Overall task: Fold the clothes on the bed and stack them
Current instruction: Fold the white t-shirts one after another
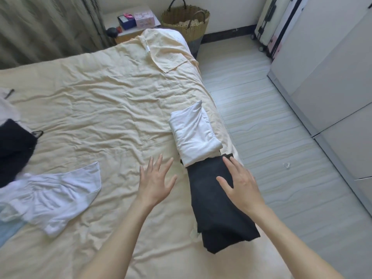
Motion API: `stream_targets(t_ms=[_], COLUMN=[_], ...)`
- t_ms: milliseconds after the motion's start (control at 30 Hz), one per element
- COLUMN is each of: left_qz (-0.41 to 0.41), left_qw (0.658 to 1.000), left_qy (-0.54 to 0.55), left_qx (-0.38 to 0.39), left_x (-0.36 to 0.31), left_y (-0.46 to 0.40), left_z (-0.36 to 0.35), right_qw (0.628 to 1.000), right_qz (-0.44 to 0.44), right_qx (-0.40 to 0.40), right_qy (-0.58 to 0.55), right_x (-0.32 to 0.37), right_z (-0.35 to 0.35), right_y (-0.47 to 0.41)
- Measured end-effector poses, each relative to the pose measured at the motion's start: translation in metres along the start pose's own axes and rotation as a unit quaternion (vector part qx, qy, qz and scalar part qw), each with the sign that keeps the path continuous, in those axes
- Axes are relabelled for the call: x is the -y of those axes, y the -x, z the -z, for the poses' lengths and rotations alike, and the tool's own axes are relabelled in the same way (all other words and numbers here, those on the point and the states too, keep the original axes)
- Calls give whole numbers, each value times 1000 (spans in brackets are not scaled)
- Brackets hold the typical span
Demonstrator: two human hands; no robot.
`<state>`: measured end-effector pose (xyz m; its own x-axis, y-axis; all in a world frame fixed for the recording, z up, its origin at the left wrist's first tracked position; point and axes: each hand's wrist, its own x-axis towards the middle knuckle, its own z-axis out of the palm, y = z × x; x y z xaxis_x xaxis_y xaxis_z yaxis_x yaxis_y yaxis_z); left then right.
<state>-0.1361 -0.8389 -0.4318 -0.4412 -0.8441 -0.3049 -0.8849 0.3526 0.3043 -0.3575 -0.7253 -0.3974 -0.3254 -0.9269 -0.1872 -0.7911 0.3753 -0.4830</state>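
Note:
A folded dark grey garment [217, 214] lies near the bed's right edge. Just beyond it sits a folded white garment [194, 135], its near end touching the dark one. My right hand [240, 185] rests flat on the dark garment with straight fingers. My left hand [156, 179] is spread open above the cream sheet [100, 101], just left of the dark garment, holding nothing. An unfolded white garment [54, 198] lies crumpled at the left. A black garment [14, 152] lies heaped at the far left edge.
A woven basket [186, 19] stands on the floor beyond the bed's far corner. A small bedside table with boxes [133, 19] sits beside it. Suitcases [275, 23] and a pale wardrobe [332, 77] line the right side. A curtain [44, 23] hangs at the back left.

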Motion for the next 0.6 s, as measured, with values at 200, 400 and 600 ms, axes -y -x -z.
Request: stream_targets(t_ms=[200, 400, 600], left_qz=[71, 170, 273], left_qw=[996, 982, 952], left_qy=[11, 9, 83], left_qx=[-55, -84, -115], left_x=[23, 84, 163], left_y=[103, 243, 370], left_z=[41, 49, 46], right_qw=[981, 944, 906], right_qz=[136, 261, 344], right_qx=[38, 106, 154], right_qy=[131, 171, 192], right_x=[75, 171, 260], right_z=[15, -20, -88], right_y=[26, 87, 169])
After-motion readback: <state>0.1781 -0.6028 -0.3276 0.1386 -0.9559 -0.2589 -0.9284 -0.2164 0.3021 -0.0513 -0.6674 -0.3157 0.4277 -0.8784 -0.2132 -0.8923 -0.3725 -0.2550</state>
